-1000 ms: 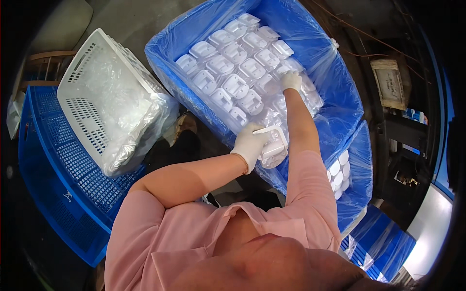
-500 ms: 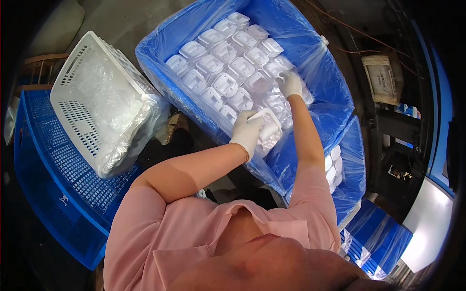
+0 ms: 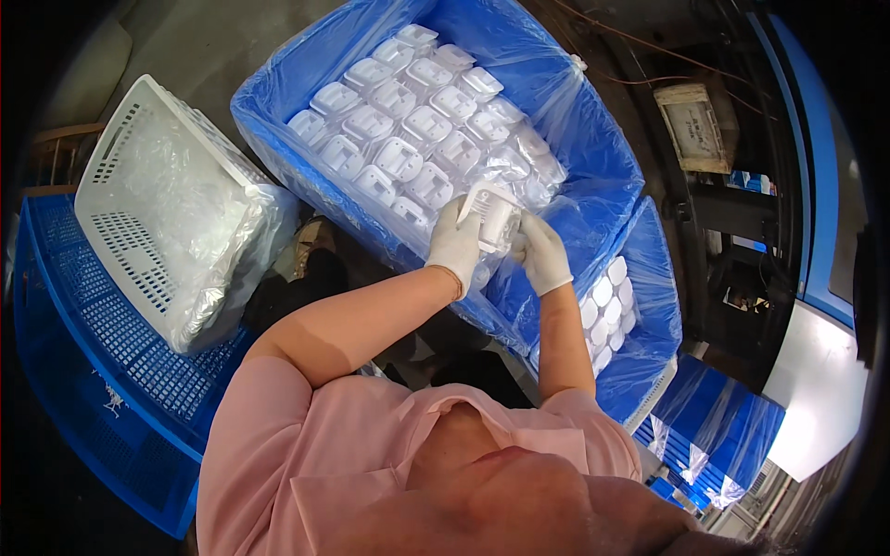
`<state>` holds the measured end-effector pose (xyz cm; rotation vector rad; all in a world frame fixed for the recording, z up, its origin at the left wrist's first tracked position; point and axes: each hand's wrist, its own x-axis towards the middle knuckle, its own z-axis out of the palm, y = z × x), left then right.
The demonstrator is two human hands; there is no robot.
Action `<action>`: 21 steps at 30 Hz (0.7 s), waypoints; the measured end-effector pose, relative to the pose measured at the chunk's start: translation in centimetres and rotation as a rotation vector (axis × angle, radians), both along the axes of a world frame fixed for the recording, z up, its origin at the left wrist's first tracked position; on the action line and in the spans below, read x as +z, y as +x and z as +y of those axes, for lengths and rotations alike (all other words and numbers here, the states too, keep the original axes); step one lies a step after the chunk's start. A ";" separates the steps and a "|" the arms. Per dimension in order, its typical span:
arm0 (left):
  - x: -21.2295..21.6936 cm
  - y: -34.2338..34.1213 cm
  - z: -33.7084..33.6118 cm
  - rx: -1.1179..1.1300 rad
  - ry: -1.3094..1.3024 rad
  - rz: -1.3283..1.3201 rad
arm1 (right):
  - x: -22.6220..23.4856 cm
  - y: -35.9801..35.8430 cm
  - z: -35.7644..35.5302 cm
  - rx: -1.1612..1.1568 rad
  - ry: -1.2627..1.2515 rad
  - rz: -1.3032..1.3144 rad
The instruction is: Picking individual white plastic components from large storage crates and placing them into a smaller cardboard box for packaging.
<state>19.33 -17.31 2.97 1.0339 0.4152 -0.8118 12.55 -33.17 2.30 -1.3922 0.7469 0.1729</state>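
Note:
I hold one white moulded plastic part [image 3: 493, 215] between both gloved hands, just above the near edge of a big box lined with a blue plastic bag [image 3: 565, 120]. My left hand [image 3: 454, 243] grips its left side and my right hand [image 3: 542, 255] grips its right side. Rows of several identical white parts [image 3: 408, 120] fill the box beyond my hands.
A second blue-lined box with white parts [image 3: 607, 310] stands lower right. A white perforated basket [image 3: 139, 204] lined with clear plastic lies tilted at left on a blue crate [image 3: 93, 371]. Dark machinery [image 3: 742, 213] is at right.
My right hand came back from the far rows to the part held by my left hand. Both hands now hold it together, slightly lifted toward me.

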 end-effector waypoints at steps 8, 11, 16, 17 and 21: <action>-0.5 0.5 -0.4 -0.044 0.075 -0.127 | 1.5 0.8 -1.3 0.029 0.317 -0.069; -0.7 0.6 -0.4 -0.051 0.066 -0.083 | 0.8 0.9 -1.8 0.012 0.424 -0.032; -0.2 0.9 -0.1 -0.330 0.077 -0.768 | 1.6 1.5 -2.9 0.143 0.595 0.202; -0.6 0.7 -0.4 -0.291 0.079 -0.972 | 0.9 1.7 -4.0 0.298 0.611 0.260; -1.3 0.8 -0.3 -0.361 0.138 -1.177 | 0.3 3.5 -4.7 0.502 0.381 0.154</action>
